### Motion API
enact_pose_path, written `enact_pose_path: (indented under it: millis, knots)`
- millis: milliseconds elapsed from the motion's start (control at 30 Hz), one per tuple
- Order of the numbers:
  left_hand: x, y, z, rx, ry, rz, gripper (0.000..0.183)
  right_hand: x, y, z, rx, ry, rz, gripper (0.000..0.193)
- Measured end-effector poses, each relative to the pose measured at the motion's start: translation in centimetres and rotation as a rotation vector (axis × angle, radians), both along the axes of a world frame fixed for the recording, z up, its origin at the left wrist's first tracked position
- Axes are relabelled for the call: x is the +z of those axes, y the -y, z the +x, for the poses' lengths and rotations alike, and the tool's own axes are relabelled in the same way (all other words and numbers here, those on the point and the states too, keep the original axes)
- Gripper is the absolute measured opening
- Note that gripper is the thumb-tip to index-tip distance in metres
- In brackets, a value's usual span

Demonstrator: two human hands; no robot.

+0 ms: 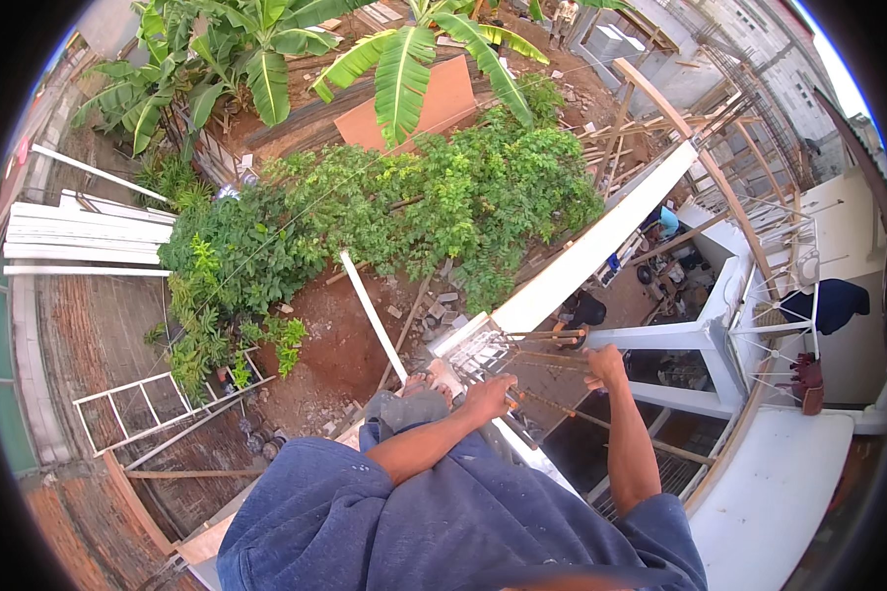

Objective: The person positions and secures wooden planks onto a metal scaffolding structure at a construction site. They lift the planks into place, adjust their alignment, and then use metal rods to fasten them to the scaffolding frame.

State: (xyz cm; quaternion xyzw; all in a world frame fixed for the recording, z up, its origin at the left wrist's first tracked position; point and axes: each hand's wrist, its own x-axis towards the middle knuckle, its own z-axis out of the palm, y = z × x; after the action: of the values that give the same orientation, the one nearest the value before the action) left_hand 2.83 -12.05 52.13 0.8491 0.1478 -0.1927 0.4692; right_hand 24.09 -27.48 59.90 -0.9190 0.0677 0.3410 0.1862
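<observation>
Low and just right of the middle, my left hand [490, 397] is closed beside the rusty steel bars [547, 357] that stick out of a white wall top. What its fingers grip is too small to make out. My right hand [604, 366] is raised to the right of these bars, curled into a fist; anything inside it is hidden. A longer rusty bar [616, 426] runs from near my left hand toward the lower right, under my right forearm. My bare feet [429, 379] are on a narrow ledge beside the wall top.
A long white beam [596, 241] stretches to the upper right. Far below lie bushes [443, 197], reddish soil [330, 330] and rubble. A white ladder-like frame [148, 409] is at left, a white framed structure [675, 364] at right. Another person [665, 225] is below.
</observation>
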Motion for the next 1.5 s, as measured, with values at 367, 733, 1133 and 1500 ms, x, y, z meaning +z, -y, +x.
enact_pose_path:
  millis: [367, 733, 1133, 1500]
  knots:
    - [-1.6, 0.9, 0.2, 0.025, 0.072, -0.008, 0.050, -3.0, 2.1, 1.8, 0.219, 0.012, 0.003, 0.039]
    - [-2.4, 1.7, 0.1, 0.062, 0.150, 0.062, 0.043, -2.7, 2.2, 1.7, 0.126, -0.033, 0.076, 0.028]
    - [-1.4, 1.3, 0.4, 0.071, 0.132, 0.031, 0.038, -2.0, 1.8, 1.6, 0.121, -0.044, 0.048, 0.031]
    - [-0.5, 0.8, 0.6, 0.007, 0.010, 0.020, 0.056, -1.8, 1.6, 1.5, 0.094, -0.057, 0.076, 0.032]
